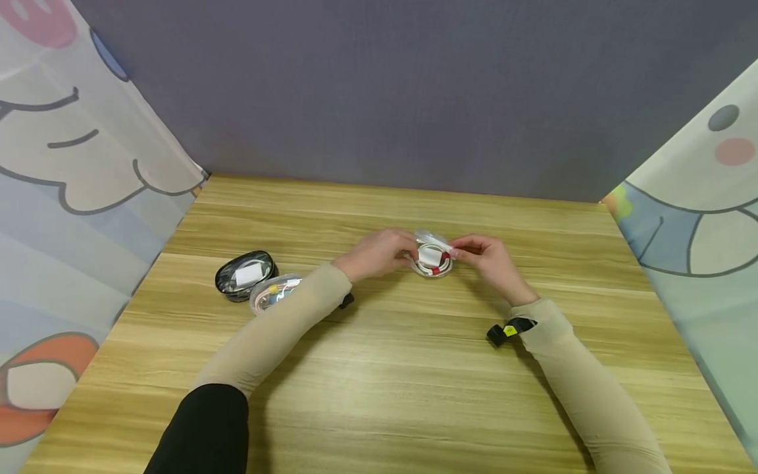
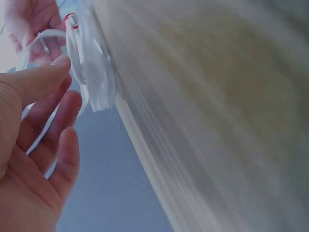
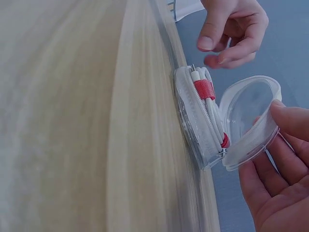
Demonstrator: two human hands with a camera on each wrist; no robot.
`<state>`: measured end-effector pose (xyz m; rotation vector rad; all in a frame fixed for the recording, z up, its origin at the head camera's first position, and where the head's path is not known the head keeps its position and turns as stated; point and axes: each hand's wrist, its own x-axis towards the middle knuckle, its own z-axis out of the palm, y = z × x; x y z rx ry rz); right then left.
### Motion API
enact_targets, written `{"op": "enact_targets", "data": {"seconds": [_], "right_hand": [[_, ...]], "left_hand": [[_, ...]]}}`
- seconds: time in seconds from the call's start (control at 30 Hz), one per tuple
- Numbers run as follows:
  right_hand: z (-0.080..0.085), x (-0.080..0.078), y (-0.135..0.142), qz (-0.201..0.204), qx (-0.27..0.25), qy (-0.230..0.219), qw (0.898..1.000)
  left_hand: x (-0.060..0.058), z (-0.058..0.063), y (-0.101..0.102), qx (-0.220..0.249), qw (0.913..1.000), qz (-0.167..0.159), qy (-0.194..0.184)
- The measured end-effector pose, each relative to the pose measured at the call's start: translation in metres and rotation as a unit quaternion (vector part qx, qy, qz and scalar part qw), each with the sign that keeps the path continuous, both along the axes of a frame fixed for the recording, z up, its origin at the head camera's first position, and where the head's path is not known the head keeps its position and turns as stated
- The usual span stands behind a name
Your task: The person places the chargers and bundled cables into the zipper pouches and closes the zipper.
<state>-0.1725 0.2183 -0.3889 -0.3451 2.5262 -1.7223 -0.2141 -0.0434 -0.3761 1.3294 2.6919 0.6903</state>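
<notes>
A clear zip case (image 3: 186,104) lies unzipped on the table, its lid (image 3: 231,153) swung up. Inside is a coiled white cable (image 3: 215,118) bound with red straps (image 3: 204,89); the head view also shows a white rectangular piece (image 1: 430,257) amid the coil. My right hand (image 1: 491,263) pinches the lid's rim between thumb and fingers. On the other side, my left hand (image 1: 381,253) hovers close by the cable with loosely bent fingers. A gap shows between its fingertips and the coil in the right wrist view.
To the left on the wooden table (image 1: 414,382) lies a black-edged clear case (image 1: 245,275) with a white item inside. Beside it is another clear pouch (image 1: 275,289) holding a cable, partly covered by my left forearm. A grey panel (image 1: 379,99) borders the table's back.
</notes>
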Motion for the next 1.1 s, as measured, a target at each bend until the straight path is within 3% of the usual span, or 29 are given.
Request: {"op": "enact_targets", "data": {"seconds": [0.2, 0.37, 0.53, 0.73, 0.93, 1.1], "right_hand": [[-0.001, 0.002, -0.001, 0.022, 0.01, 0.008, 1.0], [0.003, 0.006, -0.003, 0.06, 0.012, 0.028, 0.998], [-0.004, 0.004, -0.001, 0.092, 0.051, 0.07, 0.992], [-0.005, 0.005, -0.001, 0.115, 0.111, 0.09, 0.983], [-0.006, 0.004, -0.003, 0.144, 0.132, 0.113, 0.974], [-0.005, 0.005, -0.005, 0.146, 0.146, 0.121, 0.971]], "left_hand": [[-0.003, 0.004, -0.011, 0.036, 0.994, 0.08, -0.066], [-0.007, 0.003, -0.014, 0.06, 0.9896, 0.112, -0.067], [-0.009, 0.002, -0.008, 0.065, 0.9924, 0.084, -0.062], [-0.008, 0.002, 0.002, 0.019, 0.9985, 0.022, -0.046], [-0.01, -0.001, 0.013, -0.055, 0.9948, -0.004, -0.086], [-0.011, -0.003, 0.021, -0.074, 0.9941, -0.011, -0.079]]}}
